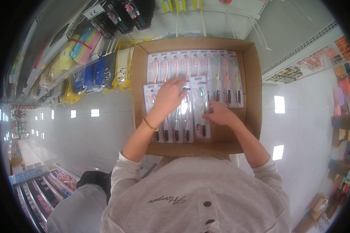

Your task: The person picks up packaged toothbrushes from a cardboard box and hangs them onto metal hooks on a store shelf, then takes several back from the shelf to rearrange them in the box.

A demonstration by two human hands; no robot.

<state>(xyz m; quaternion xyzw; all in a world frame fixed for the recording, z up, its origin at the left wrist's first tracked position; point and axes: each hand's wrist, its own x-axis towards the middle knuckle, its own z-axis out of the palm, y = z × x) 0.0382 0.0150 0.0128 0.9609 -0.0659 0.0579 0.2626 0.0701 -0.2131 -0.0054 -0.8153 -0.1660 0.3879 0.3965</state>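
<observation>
A cardboard box [252, 116] stands open before me, with packaged toothbrushes laid in two rows inside. My right hand [220, 113] grips the right edge of one toothbrush pack [201, 107], which has a green head and a black handle end. This pack lies slightly tilted at the right end of the near row. Over the near row of toothbrush packs [176, 128] rests my left hand [171, 93], fingers spread near their top ends; whether it presses on them is hard to tell. The far row of toothbrush packs [186, 64] spans most of the box's width.
Hanging packs [122, 17] and bagged towels [84, 46] fill a shelf at upper left. Bare metal hooks [230, 24] jut out beyond the box. A wire-basket shelf [306, 67] is on the right. Another person's grey clothing [78, 209] shows at lower left, near a display rack [40, 192].
</observation>
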